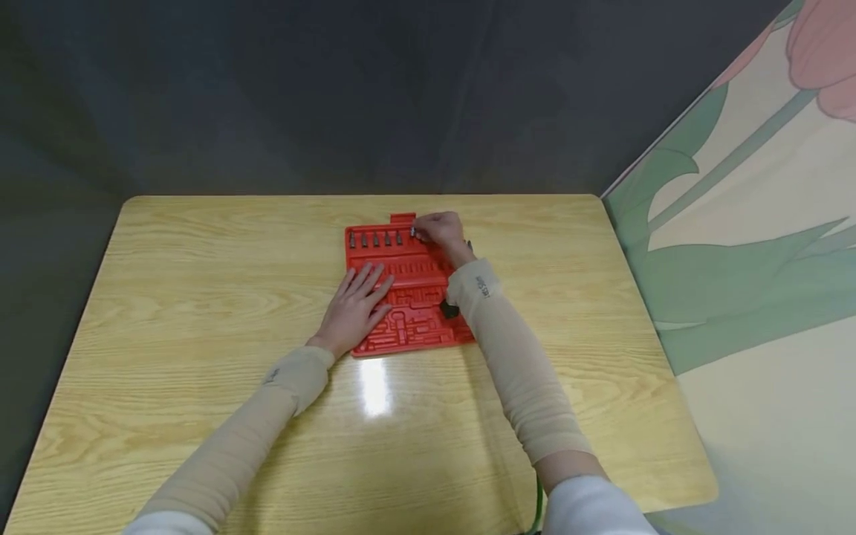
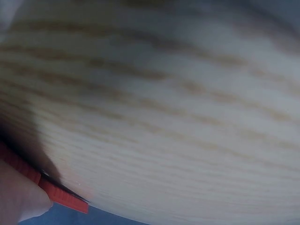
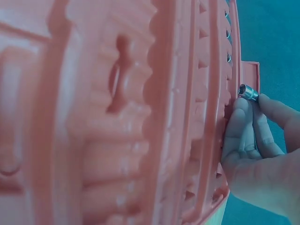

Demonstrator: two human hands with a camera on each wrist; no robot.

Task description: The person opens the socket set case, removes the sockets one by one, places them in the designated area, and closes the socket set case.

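A red plastic tool tray point(image 1: 408, 297) with moulded slots lies on the wooden table point(image 1: 200, 297). Several small metal sockets point(image 1: 375, 238) stand in a row along its far edge. My left hand point(image 1: 354, 308) rests flat on the tray's near left part, fingers straight. My right hand point(image 1: 438, 227) is at the tray's far right corner and pinches a small metal socket point(image 3: 248, 92) by the top row. In the right wrist view the red tray point(image 3: 140, 117) fills the frame and my fingertips point(image 3: 243, 122) hold the socket against its edge.
A dark grey backdrop stands behind the table. A floral panel point(image 1: 756, 245) rises at the right. The red tray's edge point(image 2: 61, 194) shows low in the left wrist view over blurred wood grain. A small black object point(image 1: 449, 310) sits by my right forearm.
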